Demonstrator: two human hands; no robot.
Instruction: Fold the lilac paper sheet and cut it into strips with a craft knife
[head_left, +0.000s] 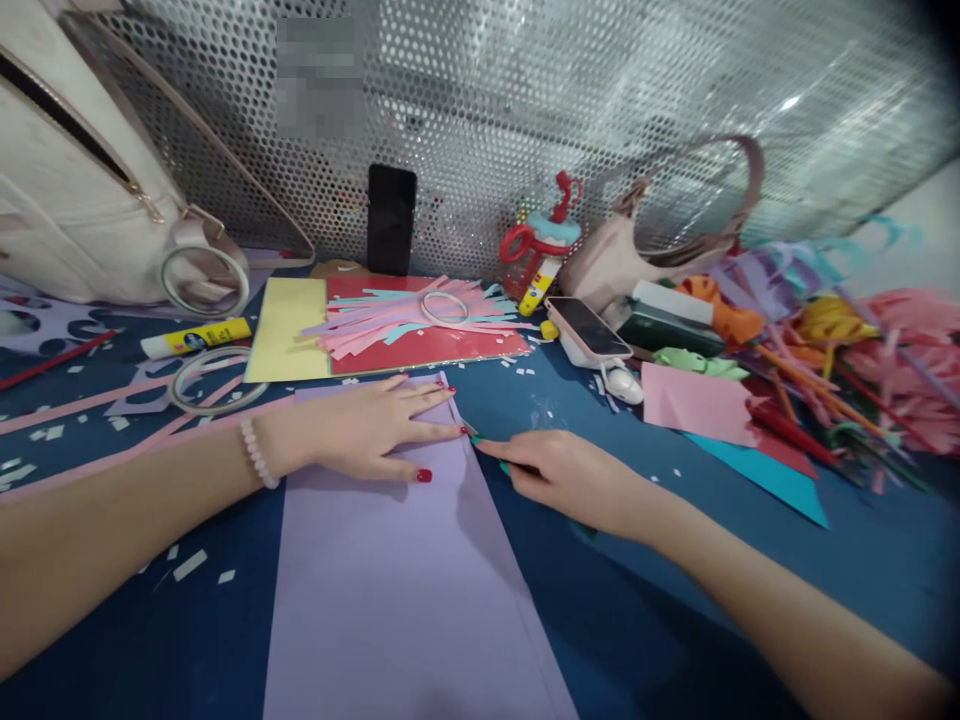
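Note:
A long lilac paper sheet lies on the blue tabletop, running toward me. My left hand rests flat on its far end, fingers stretched out, pressing it down. My right hand is closed at the sheet's right edge, gripping a thin green pen-like tool whose tip meets the paper near my left fingertips.
Behind lie a red and yellow card with cut paper strips, a tape roll, a glue stick, two phones, a white bag and a heap of coloured paper scraps.

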